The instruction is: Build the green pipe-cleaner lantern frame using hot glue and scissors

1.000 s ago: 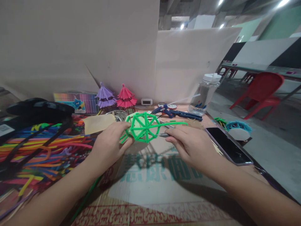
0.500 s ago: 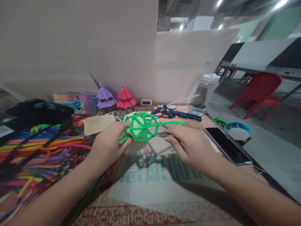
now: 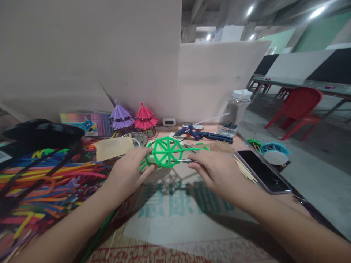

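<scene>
A wheel-shaped frame of green pipe cleaners, with spokes meeting at a centre, is held up over the cardboard. My left hand pinches its left side between thumb and fingers. A green strip sticks out from the wheel to the right, above my right hand. That hand is closed around a slim grey metal tool, whose tip reaches the wheel's lower right edge. The tool's handle is hidden in my fingers, so its kind does not show.
Coloured pipe cleaners cover the left side. Behind stand purple and pink umbrella-like crafts, a glue gun and a water bottle. A phone and wooden sticks lie right, on printed cardboard.
The metal tool's tip has come left to the wheel's lower right edge. The wheel has turned slightly, and its protruding strip shows shorter. The whole view has shifted a little.
</scene>
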Action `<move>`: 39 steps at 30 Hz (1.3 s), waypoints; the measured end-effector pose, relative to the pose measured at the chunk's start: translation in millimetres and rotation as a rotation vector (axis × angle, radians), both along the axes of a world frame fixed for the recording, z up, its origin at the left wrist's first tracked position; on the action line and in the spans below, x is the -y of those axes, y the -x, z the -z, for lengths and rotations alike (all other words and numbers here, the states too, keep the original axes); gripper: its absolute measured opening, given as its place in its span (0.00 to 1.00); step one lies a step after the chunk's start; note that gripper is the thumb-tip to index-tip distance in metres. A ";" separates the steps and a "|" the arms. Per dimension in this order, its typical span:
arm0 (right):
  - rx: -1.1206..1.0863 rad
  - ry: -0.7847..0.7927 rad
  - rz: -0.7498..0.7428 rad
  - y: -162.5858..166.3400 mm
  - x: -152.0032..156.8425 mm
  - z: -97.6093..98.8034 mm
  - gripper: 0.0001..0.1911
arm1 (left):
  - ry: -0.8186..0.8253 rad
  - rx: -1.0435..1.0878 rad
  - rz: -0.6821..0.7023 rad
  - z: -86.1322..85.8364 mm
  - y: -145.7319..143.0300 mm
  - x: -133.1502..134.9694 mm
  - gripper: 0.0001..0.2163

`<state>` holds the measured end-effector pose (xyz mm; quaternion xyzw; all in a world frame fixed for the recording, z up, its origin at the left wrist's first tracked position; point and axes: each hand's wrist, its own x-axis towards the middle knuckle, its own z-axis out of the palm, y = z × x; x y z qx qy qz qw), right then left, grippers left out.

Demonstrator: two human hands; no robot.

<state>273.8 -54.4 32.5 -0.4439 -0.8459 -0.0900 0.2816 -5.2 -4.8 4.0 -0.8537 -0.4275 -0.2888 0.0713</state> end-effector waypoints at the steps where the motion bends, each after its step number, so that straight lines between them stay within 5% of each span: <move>1: -0.007 -0.008 0.001 -0.1 0.3 -0.6 0.18 | 0.012 0.004 -0.002 -0.2 -0.5 -0.5 0.14; 9: -0.027 -0.023 0.000 -0.2 2.3 -3.9 0.19 | 0.023 -0.030 -0.054 -2.5 -3.7 -4.0 0.12; 22: 0.000 -0.143 -0.030 -1.7 7.6 -7.8 0.18 | -0.290 -0.009 0.072 -14.5 3.4 3.6 0.09; 39: -0.002 -0.133 -0.038 -1.1 4.2 -3.9 0.19 | -0.217 0.010 0.042 -14.2 -0.7 9.3 0.11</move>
